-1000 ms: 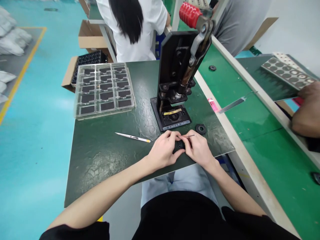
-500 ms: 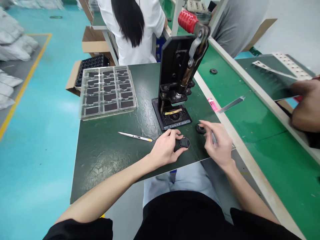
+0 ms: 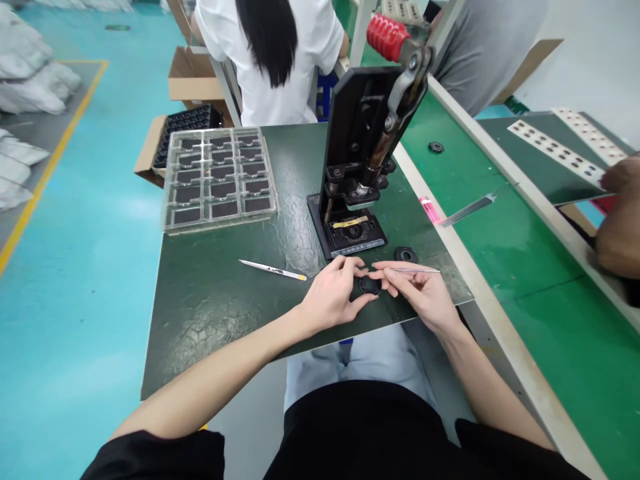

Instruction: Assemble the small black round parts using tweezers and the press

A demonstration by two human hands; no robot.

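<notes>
My left hand [image 3: 336,291] rests on the green table, with its thumb and fingers curled round the edge of a small round black plastic part [image 3: 371,285]. Reaching in from the other side, my right hand [image 3: 417,290] has its fingertips at that part's right edge. Between its fingers lies a thin silvery tool [image 3: 425,271], pointing out to the right; its exact kind is unclear. Just beyond the right hand sits a black ring-shaped part [image 3: 405,255]. A slim white pointed tool [image 3: 273,269] with a yellow end lies to the left of my left hand.
A black hand press [image 3: 350,167] with a red grip [image 3: 387,38] stands behind my hands. A clear tray [image 3: 219,215] of dark pieces is at the back left. On the right runs a green belt [image 3: 530,267] carrying a ribbed strip [image 3: 469,210]. Co-workers sit ahead and right.
My right hand has moved left from beside the ring-shaped part to the round part. Its silvery tool has swung level. My left hand keeps its hold.
</notes>
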